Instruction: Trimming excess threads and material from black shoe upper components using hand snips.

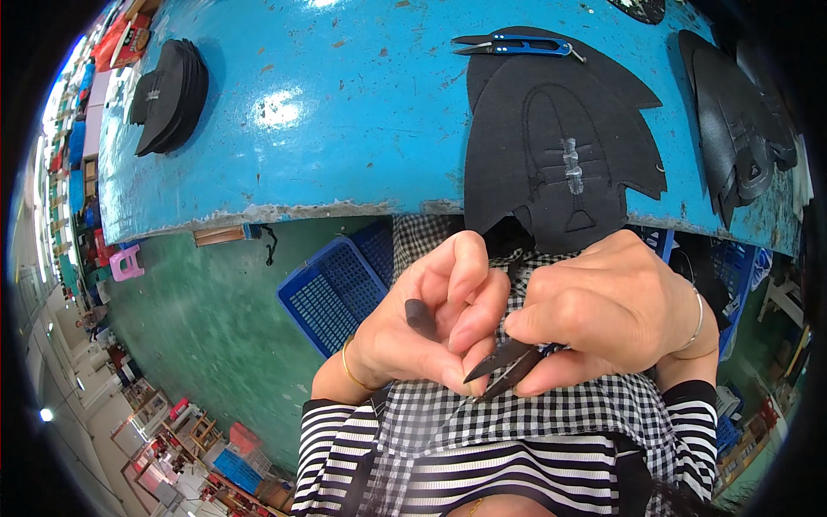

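Observation:
My right hand (603,306) is closed around thread snips (500,362), with their two dark pointed blades sticking out and slightly apart toward my left fingertips. Opposite it, my left hand (439,319) is curled, thumb and fingertips pinched beside the blade tips. A small dark piece (420,317) with a rounded end shows in the left hand's curled fingers; the rest of it is hidden. Anything finer in the pinch is too small to make out. Both hands are over my checked apron (534,414), just in front of the table edge.
On the blue table (345,129) lie stitched black panels (551,112), overhanging the near edge. Blue-handled snips (525,45) rest on them. A black stack (172,99) stands at left, glossy black pieces (732,121) at right. A blue crate (332,289) sits on the green floor.

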A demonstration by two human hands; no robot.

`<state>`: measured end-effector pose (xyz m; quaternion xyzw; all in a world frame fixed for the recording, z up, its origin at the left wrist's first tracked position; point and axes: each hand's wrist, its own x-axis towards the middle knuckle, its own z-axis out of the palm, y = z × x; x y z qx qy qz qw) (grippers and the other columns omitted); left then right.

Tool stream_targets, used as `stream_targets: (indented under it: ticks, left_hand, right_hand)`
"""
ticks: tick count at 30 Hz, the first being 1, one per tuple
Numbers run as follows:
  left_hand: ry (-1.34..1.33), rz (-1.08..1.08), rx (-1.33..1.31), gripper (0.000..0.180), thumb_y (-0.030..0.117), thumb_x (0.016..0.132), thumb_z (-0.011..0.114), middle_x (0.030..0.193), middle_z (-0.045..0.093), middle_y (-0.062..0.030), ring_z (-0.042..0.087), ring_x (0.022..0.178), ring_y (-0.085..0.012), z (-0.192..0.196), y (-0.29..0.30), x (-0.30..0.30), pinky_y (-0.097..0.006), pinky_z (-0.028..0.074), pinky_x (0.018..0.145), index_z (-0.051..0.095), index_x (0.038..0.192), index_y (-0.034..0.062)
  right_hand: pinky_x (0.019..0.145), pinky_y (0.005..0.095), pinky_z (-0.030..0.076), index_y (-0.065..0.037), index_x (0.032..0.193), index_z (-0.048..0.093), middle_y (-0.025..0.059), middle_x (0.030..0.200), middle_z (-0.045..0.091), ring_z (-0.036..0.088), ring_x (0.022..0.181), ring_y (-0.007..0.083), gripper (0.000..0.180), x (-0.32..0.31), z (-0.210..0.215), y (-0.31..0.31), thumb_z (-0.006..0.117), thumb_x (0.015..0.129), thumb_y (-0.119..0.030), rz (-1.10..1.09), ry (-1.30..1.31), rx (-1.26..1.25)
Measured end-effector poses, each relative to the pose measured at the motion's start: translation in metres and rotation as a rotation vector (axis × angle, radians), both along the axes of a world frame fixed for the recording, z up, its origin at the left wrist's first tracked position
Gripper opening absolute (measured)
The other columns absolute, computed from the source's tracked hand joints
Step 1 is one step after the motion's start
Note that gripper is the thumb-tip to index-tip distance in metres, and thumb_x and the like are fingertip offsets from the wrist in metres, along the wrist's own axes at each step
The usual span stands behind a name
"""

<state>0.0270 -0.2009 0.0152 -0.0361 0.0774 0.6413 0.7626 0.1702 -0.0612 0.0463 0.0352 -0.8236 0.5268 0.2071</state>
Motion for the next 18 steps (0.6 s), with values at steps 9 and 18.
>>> stream_targets:
  ticks: [9, 18]
  left_hand:
    - [0.137, -0.192, -0.049, 0.056, -0.009, 0.06, 0.079, 0.077, 0.049, -0.0043, 0.058, 0.066, -0.0127, 0.001, 0.003, -0.006, -0.023, 0.052, 0.058, 0.035, 0.089, 0.0098]
    - [0.009, -0.006, 0.015, 0.052, -0.016, 0.064, 0.069, 0.081, 0.048, -0.0048, 0.057, 0.077, -0.0159, -0.007, 0.004, 0.002, -0.027, 0.052, 0.068, 0.036, 0.092, 0.0115]
  right_hand:
    - [0.039, 0.0254, 0.04, -0.006, 0.086, 0.06, 0.0018, 0.063, 0.059, 0.058, 0.047, 0.0143, 0.026, 0.002, 0.004, 0.012, 0.072, 0.078, -0.029, 0.236, -0.254, -0.257]
    - [0.039, 0.026, 0.038, -0.003, 0.089, 0.059, 0.0045, 0.066, 0.059, 0.056, 0.048, 0.0171, 0.03, 0.001, 0.0, 0.009, 0.072, 0.078, -0.027, 0.05, -0.117, -0.108]
